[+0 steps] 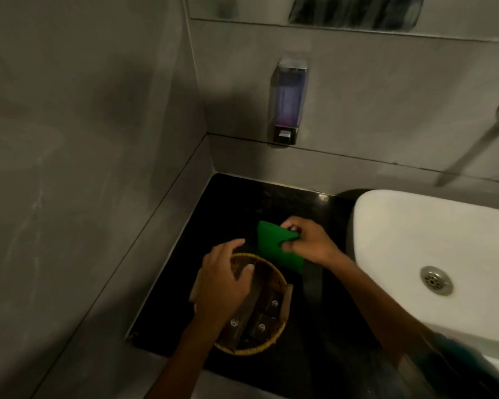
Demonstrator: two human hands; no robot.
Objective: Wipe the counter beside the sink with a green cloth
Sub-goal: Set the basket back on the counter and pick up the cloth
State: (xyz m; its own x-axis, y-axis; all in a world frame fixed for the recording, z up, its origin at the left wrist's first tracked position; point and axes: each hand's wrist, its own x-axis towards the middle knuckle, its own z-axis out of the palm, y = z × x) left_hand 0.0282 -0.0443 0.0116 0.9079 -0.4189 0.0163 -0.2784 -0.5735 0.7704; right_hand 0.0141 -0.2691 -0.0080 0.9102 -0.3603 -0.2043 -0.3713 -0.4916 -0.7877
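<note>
A green cloth [274, 244] lies folded on the black counter [228, 203] left of the white sink [409, 226]. My right hand [308, 240] pinches the cloth's right edge with fingers and thumb. My left hand [225, 280] rests over the near-left rim of a round wicker basket [271, 338], fingers spread across its top; whether it grips the rim I cannot tell. The basket stands on the counter just in front of the cloth and holds several dark packets.
A soap dispenser [290, 102] hangs on the grey back wall above the counter. A metal tap spout [478, 145] reaches over the sink from the right. A grey side wall closes the counter on the left.
</note>
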